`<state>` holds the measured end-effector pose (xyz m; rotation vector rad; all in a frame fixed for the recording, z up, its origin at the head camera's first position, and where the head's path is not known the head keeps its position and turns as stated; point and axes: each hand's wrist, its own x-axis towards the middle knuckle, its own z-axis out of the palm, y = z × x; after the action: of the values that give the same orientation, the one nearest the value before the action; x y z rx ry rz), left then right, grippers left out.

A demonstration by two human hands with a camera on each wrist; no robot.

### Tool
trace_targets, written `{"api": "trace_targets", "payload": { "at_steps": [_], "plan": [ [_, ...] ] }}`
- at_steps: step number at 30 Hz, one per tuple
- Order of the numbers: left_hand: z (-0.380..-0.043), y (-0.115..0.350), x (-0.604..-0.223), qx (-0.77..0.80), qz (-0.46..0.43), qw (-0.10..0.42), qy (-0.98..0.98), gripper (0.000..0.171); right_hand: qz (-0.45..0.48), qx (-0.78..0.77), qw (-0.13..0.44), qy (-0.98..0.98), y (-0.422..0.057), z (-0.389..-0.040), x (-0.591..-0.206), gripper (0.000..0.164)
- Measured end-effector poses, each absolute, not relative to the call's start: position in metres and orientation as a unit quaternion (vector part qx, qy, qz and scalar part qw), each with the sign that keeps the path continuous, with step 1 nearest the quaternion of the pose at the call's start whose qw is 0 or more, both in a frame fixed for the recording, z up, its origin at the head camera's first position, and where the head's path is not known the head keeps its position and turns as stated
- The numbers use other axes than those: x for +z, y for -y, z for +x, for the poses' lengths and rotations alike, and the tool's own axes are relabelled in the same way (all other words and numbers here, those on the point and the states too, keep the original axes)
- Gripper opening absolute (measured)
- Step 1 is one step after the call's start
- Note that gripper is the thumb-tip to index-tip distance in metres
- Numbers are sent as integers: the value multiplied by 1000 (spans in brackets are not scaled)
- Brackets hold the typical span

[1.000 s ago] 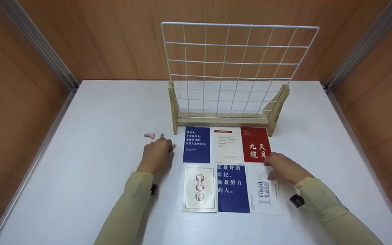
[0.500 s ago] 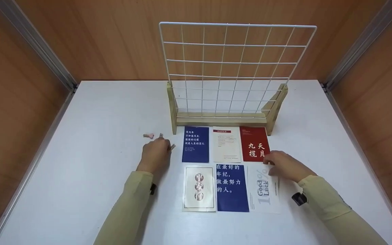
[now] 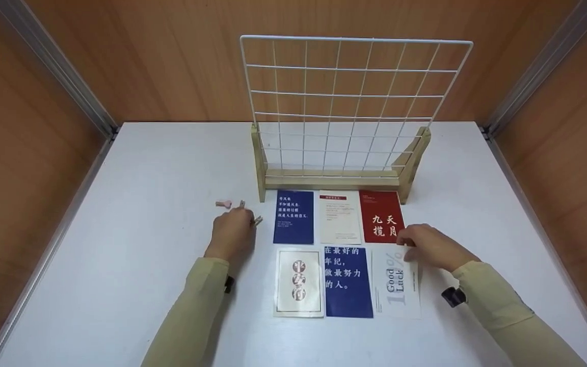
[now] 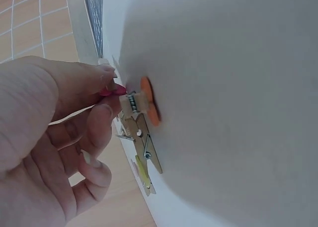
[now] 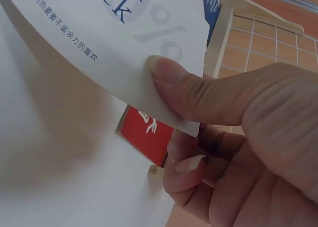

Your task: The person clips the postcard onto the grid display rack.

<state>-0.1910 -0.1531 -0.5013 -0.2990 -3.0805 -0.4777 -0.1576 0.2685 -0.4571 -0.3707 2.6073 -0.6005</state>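
Observation:
In the right wrist view my right hand (image 3: 436, 247) pinches the corner of a white "Good Luck" card (image 5: 99, 43) between thumb and fingers. That corner is lifted and the card bows upward. My left hand (image 3: 231, 232) is low over the table, left of the cards. Its thumb and finger pinch a small clothespin with a red decoration (image 4: 115, 90), mostly hidden by the fingertips. Close by are a clothespin with an orange decoration (image 4: 150, 100), a plain wooden clothespin (image 4: 142, 142) and one with a yellow decoration (image 4: 142, 171).
A white wire grid (image 3: 344, 94) leans in a wooden stand (image 3: 331, 181) behind the cards. Two blue cards (image 3: 293, 229) (image 3: 348, 300), a red card (image 3: 381, 206), a cream text card (image 3: 340, 219) and a bordered card (image 3: 286, 285) lie flat. A pink clothespin (image 3: 223, 204) lies left.
My right hand has shifted slightly up and to the right with the white card's corner between its fingers. The left hand has stayed almost still.

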Motion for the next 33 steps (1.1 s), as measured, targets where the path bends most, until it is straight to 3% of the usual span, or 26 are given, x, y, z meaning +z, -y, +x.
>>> {"api": "trace_targets", "payload": {
  "at_steps": [5,21,33],
  "plan": [
    [-189,155,-504,-158,-97,26,982,10,-153,-209,201,-945,-270,-156,-454,22],
    [-192,155,-499,-174,-69,-5,982,17,-163,-198,187,-948,-271,-152,-447,22],
    [-191,156,-499,-173,-73,24,982,17,-148,-193,205,-948,-271,-148,-439,22]
  ]
}}
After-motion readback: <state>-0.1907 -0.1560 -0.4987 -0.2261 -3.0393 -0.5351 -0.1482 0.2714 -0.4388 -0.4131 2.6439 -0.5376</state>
